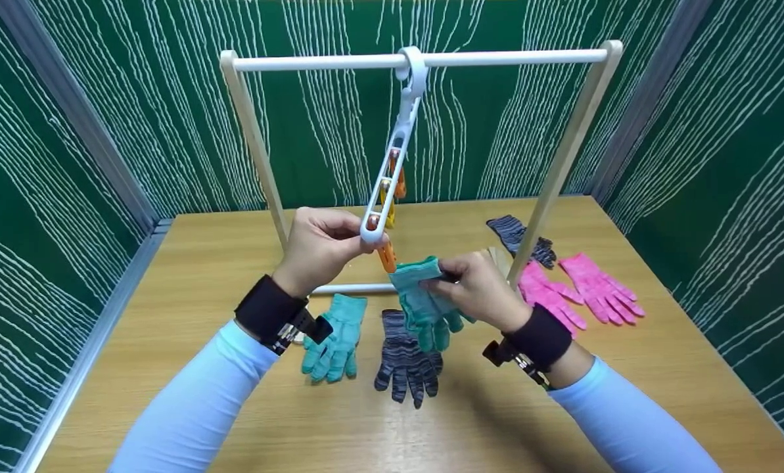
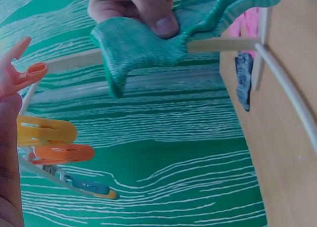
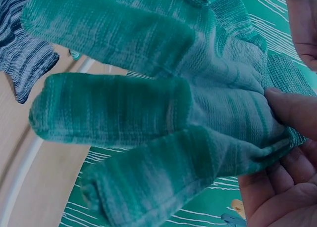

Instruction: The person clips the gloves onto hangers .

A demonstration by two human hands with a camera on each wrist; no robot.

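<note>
The glove [image 1: 424, 299] pinched in the right hand [image 1: 477, 289] is teal-green knit, and a matching teal glove [image 1: 336, 335] lies at 7 o'clock of it, beside a grey-and-black striped glove [image 1: 405, 358]; a second striped glove [image 1: 520, 236] lies at 1 o'clock, with two bright pink gloves [image 1: 579, 289] at 3 o'clock. The hanger [image 1: 392, 164] and rail [image 1: 418, 60] are white, the pegs [image 1: 386, 255] orange and yellow. The surface [image 1: 661, 368] is pale wood; the backdrop [image 1: 102, 79] is dark green with wavy white lines.

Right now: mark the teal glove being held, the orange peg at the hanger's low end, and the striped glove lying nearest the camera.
held teal glove [image 1: 418, 279], head view, cuff.
orange peg [image 1: 387, 256], head view, body.
striped glove [image 1: 405, 355], head view, palm.
</note>
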